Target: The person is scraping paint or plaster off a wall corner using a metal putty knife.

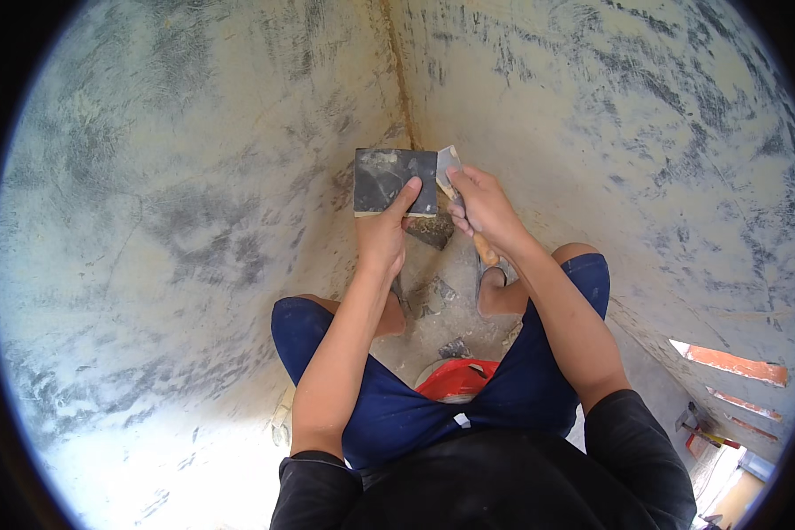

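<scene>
In front of the wall corner, my left hand (pixel 384 235) grips a flat square block (pixel 387 177) from below, thumb across its face. The dark face carries pale smears, and a light edge shows along its bottom; it could be a sanding block, but I cannot tell for certain. My right hand (pixel 487 205) is closed around a putty knife (pixel 449 164), whose wooden handle end (pixel 485 250) sticks out below my fist. The knife's pale, smeared blade is beside the block's right edge; whether they touch is unclear.
Two patchy plastered walls (pixel 172 199) meet at a brown-stained corner seam (pixel 397 66). Dusty ground with flat fragments (pixel 434 295) lies between my feet. A red item (pixel 456 379) is under my seat. Slots (pixel 735 364) pierce the right wall; tools (pixel 702 434) lie beneath.
</scene>
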The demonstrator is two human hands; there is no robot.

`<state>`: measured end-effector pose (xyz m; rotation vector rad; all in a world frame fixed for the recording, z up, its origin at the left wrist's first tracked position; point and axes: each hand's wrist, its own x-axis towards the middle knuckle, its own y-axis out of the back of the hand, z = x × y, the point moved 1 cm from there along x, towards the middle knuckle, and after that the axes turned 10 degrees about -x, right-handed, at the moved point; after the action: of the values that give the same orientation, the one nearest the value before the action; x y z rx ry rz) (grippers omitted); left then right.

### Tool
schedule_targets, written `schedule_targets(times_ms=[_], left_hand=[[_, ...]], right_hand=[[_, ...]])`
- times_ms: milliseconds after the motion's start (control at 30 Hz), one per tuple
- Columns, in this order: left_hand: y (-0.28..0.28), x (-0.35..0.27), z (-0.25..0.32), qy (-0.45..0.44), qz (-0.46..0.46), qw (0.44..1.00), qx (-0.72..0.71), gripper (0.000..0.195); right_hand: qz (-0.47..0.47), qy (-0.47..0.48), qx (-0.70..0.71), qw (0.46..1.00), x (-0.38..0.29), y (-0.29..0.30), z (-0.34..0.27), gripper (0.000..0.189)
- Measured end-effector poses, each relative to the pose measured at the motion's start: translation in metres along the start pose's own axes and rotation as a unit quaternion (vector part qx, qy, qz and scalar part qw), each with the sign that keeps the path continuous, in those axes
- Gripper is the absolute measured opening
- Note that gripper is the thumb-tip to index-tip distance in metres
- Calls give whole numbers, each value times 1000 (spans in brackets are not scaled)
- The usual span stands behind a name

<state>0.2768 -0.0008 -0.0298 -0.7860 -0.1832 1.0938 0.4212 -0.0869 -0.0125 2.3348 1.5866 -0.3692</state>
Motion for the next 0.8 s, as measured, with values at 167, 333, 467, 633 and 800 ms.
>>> schedule_targets(times_ms=[167, 333, 467, 633, 800], left_hand=[[-1, 5, -4, 12, -11, 1000, 2, 30], [4, 4, 1, 12, 6, 1000, 5, 29], [5, 7, 1, 15, 8, 1000, -5, 30], [2, 10, 5, 11, 6, 1000, -27, 28], [7, 10, 8, 6, 10, 1000, -23, 29]], right_hand=[[-27, 111, 121, 986, 8, -3, 23, 30], [-9, 52, -40, 998, -12, -2, -4, 31], [-61, -3, 80, 995, -6, 3, 6, 32], [-110, 17, 133, 985, -1, 6, 18, 31], [-52, 39, -19, 998, -16, -6, 5, 29]])
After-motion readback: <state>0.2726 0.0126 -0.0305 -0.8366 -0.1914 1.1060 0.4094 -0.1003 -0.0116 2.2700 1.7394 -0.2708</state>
